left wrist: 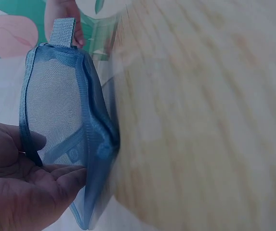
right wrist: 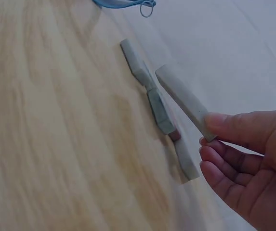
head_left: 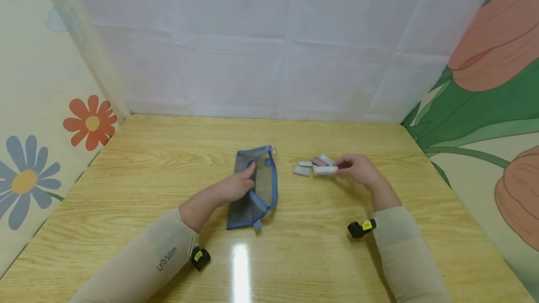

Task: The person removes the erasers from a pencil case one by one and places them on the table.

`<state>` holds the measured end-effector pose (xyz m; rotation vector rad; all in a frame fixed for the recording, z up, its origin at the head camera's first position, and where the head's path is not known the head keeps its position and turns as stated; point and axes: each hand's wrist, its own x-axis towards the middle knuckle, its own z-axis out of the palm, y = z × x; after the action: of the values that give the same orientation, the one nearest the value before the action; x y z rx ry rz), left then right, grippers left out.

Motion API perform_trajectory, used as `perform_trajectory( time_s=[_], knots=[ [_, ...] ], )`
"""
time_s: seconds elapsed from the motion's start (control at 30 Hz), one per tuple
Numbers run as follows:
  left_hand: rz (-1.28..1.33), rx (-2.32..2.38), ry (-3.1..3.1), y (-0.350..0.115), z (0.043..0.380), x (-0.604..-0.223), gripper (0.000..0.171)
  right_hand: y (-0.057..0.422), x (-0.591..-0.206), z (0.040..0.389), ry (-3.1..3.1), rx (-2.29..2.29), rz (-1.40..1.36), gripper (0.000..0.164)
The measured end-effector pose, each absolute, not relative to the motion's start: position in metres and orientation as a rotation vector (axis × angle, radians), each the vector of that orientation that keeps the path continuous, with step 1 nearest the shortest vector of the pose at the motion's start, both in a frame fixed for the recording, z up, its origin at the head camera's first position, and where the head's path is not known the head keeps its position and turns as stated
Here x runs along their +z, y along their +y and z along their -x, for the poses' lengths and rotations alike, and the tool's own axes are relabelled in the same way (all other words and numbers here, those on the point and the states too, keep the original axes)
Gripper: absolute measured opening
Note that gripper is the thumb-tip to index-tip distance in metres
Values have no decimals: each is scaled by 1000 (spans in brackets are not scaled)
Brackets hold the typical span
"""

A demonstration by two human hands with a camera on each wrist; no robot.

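A blue-trimmed mesh zip pouch (head_left: 264,186) lies on the table with its mouth spread apart. My left hand (head_left: 236,186) holds the pouch by one rim; in the left wrist view its thumb and fingers lie on either side of the blue edging (left wrist: 24,106). Over to the right, my right hand (head_left: 358,168) pinches a pale grey rectangular block (right wrist: 183,98) between thumb and fingertips, raised off the table. Below and beside it lies a small group of similar pale blocks (head_left: 302,170), with one brownish-pink block (head_left: 318,161) among them.
The wooden table (head_left: 168,153) runs back to a white cloth wall (head_left: 236,74). Flower-patterned panels (head_left: 484,130) stand at both sides. A small metal ring (head_left: 274,152) hangs from the pouch's far corner, and a blue fabric tab (head_left: 258,225) sticks out at its near end.
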<state>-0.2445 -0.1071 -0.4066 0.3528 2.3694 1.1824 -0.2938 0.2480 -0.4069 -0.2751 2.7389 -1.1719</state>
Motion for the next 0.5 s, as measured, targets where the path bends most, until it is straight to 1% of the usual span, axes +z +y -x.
perform_trajectory(
  time_s=[0.27,0.5],
  knots=[
    [-352,1181,2356,-107,244,-406,61,251,-422,294,2728,-1130,274,23],
    [-348,1175,2357,-107,244,-405,61,253,-424,293,2718,-1134,265,24]
  ],
)
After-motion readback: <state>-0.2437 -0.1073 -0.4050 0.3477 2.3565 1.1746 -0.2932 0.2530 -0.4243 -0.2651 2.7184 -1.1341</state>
